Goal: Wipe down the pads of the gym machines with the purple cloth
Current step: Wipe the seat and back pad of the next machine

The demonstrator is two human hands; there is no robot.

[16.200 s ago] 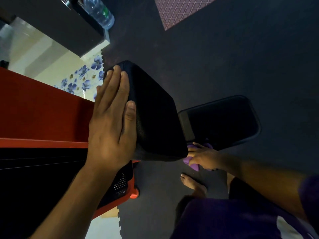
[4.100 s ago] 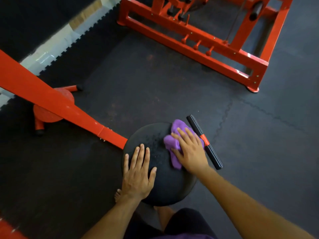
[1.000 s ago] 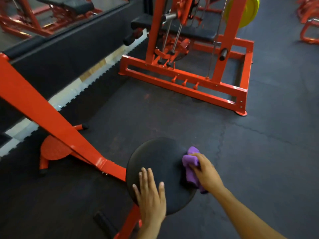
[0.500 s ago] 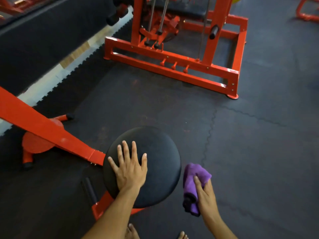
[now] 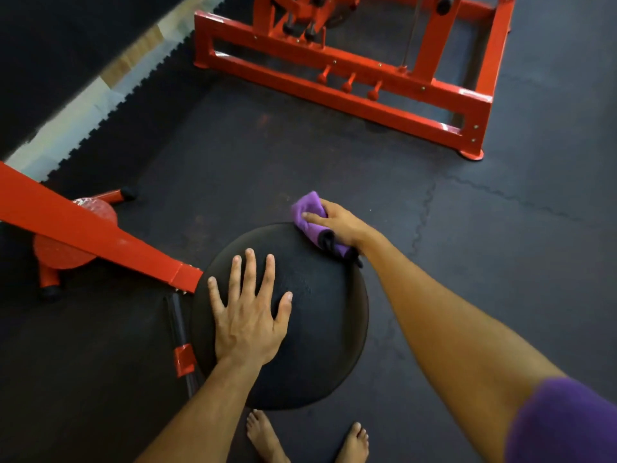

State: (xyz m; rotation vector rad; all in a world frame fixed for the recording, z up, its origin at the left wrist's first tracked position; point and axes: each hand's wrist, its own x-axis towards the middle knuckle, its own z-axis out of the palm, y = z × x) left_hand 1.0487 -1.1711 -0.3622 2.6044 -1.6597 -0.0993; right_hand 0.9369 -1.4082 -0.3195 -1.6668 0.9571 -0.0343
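Note:
A round black seat pad [image 5: 320, 329] fills the lower middle of the head view, fixed to a red machine beam [image 5: 93, 242]. My left hand [image 5: 248, 312] lies flat on the pad's left half, fingers spread. My right hand [image 5: 340, 225] grips the purple cloth [image 5: 309, 213] and holds it against the pad's far right rim. Part of the cloth bunches under my palm.
A second red machine frame [image 5: 350, 75] stands on the dark rubber floor mats at the back. A black and red bar [image 5: 182, 342] runs beside the pad's left edge. My bare feet [image 5: 267, 439] are just below the pad. A pale floor strip [image 5: 83, 105] runs along the upper left.
My right hand has carried the cloth from beside the pad's lower right up onto its far right rim. My left hand stays flat on the pad.

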